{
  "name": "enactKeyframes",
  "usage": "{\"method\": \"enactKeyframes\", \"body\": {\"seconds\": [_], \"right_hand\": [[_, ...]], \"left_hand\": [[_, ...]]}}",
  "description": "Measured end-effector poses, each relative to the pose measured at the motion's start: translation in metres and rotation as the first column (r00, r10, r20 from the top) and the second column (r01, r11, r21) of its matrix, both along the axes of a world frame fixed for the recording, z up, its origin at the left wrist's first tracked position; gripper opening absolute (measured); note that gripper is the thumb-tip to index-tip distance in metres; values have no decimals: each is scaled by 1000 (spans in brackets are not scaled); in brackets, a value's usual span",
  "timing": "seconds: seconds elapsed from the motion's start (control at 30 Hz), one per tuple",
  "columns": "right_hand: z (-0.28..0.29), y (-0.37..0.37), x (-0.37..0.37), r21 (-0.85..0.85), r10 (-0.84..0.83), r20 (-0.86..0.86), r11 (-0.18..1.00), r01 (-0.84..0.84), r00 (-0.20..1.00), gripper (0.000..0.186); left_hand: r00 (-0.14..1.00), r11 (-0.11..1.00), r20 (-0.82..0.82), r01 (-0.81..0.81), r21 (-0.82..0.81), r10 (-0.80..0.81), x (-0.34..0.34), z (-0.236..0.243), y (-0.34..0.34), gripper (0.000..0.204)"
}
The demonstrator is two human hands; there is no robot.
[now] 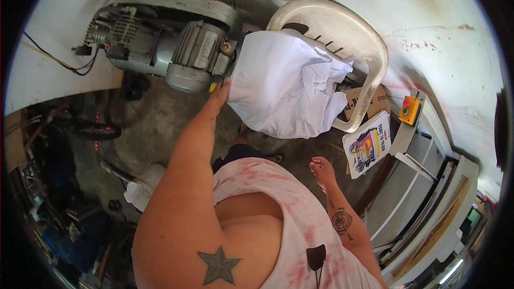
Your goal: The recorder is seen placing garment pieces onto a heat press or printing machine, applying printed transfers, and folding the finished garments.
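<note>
White cloth (284,88) lies in a creased heap over the seat of a dirty white plastic chair (375,48). My left hand (218,96) reaches out to its left edge, and the fingertips touch the cloth there. Whether those fingers grip is unclear, since they are small and partly hidden. A small yellow patch shows beside them, too small to name. Down at my right side hangs my right hand (322,172), its fingers loosely bent, with reddish stains and nothing visible in it.
A grey air compressor (198,48) stands left of the chair. To the right are a cardboard box (356,101), printed white sheets (367,144), a yellow switch box (409,111) and a white frame (428,225). A bicycle wheel (96,130) and a whitish container (144,184) are at left.
</note>
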State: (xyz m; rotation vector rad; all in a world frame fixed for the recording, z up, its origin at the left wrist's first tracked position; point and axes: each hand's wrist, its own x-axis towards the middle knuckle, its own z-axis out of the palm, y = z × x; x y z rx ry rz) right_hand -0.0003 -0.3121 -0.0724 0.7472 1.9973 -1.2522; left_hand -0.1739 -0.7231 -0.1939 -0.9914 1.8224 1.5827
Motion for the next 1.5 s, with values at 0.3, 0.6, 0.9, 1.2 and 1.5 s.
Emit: {"method": "enactKeyframes", "body": {"seconds": [0.3,0.6,0.9,1.2,1.5], "right_hand": [[-2,-126,-116,-14,419,-241,900,-435,875,21],[-71,-264,-203,313,467,-88,852,-420,880,33],[-79,-244,-196,-72,272,-72,958,-277,960,26],[-13,-151,-157,-361,72,47,931,-51,996,20],[43,-15,-75,-296,-84,-242,955,9,967,13]], "left_hand": [[990,980,-140,8,200,21,13,0,10,61],[984,947,-145,144,288,-106,14,14,9,39],[915,911,-358,25,-412,-187,31,22,18,41],[525,632,-375,493,-599,-764,53,85,91,27],[776,852,-447,520,53,-446,50,139,177,19]]}}
